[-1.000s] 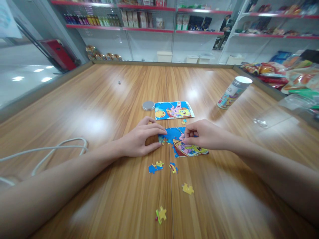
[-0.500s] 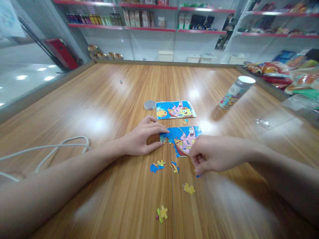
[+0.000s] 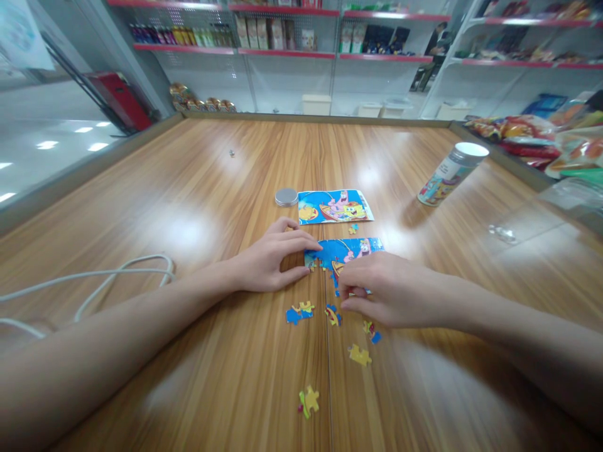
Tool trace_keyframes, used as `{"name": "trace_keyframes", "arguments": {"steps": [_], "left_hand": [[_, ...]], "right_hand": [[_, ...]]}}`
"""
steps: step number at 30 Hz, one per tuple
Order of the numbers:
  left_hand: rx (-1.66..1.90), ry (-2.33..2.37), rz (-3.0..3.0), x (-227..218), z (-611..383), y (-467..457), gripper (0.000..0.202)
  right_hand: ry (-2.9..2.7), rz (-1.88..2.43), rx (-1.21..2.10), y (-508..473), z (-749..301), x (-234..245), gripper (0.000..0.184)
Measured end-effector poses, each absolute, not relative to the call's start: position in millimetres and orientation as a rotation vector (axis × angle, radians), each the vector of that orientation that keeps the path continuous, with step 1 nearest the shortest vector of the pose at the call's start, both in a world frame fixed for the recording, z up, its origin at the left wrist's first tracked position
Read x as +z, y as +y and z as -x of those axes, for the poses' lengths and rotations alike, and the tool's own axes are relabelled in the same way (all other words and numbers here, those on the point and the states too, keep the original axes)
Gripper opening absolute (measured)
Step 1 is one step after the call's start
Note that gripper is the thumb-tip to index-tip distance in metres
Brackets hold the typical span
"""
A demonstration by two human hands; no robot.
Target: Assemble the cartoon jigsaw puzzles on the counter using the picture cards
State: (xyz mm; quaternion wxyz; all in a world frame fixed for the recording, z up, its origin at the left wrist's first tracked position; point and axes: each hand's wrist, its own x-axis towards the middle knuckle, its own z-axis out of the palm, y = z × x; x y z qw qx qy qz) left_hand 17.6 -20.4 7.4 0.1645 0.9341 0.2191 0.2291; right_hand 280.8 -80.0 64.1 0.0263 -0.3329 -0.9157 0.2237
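Note:
A half-built cartoon jigsaw [image 3: 351, 249] lies on the wooden table [image 3: 211, 188]. My left hand [image 3: 271, 260] rests flat on the table, its fingers spread and pressing the jigsaw's left edge. My right hand [image 3: 384, 292] covers the jigsaw's lower right part, its fingers curled down near a loose piece [image 3: 332, 314]; whether they pinch anything is hidden. More loose pieces lie close by: a blue and yellow one [image 3: 298, 311], a small pair [image 3: 371, 331], a yellow one [image 3: 359, 355] and a yellow-green one [image 3: 309, 401].
A printed reference picture [image 3: 335, 206] lies behind the jigsaw with a round metal lid [image 3: 286, 197] beside it. A tall printed tin [image 3: 451, 174] stands at the right. A white cable [image 3: 108, 276] loops at the left. Snack bags [image 3: 541, 135] are piled at the right edge; shelves stand behind.
My right hand left the jigsaw's middle, swung down and right, then came back left onto its lower part. A small piece now lies where the hand had been. My left hand stayed put.

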Motion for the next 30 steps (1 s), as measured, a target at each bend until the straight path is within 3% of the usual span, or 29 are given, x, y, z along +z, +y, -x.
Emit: {"name": "trace_keyframes", "arguments": {"steps": [5,30], "left_hand": [[0.65,0.617,-2.667,7.1,-17.2,-20.2,0.04],[0.66,0.61,-2.655,8.1,-17.9,-21.1,0.039]], "right_hand": [[-2.868,1.188,0.466,-74.3,-286.5,69.4,0.014],[-3.048,1.033,0.706,-92.7,-280.8,83.4,0.015]]}}
